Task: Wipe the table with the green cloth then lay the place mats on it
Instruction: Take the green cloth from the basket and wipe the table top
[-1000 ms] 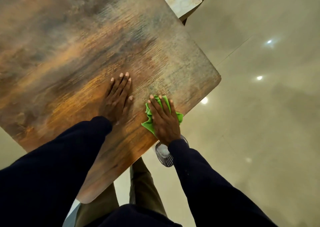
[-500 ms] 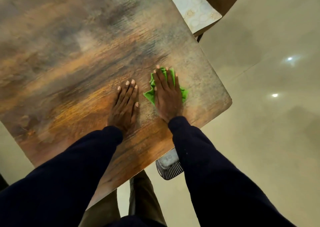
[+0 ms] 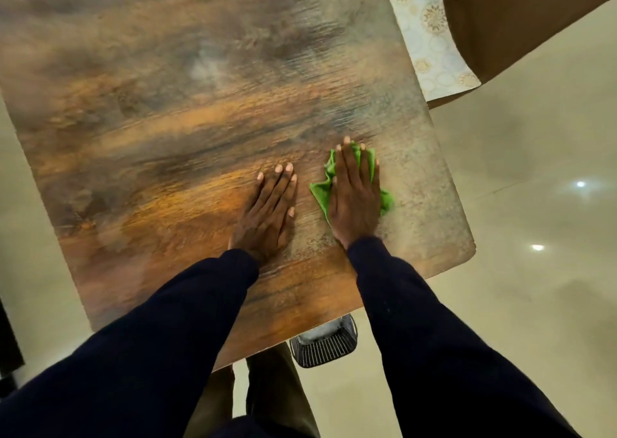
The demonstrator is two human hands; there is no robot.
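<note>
R hand presses green cloth flat on wooden table, fingers straight; L hand flat beside it, holding nothing; patterned mat, prob. a place mat, past far edge

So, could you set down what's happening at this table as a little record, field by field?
Table: brown wood-grain top
Left hand: flat on the bare table, fingers straight
Right hand: flat on the green cloth, pressing it down near the table's right edge
Green cloth: bunched under the right hand, showing on both sides of it
Place mat: pale, patterned, off the table on a brown surface beyond its far right corner
Stage: wiping; mats not yet laid
</note>
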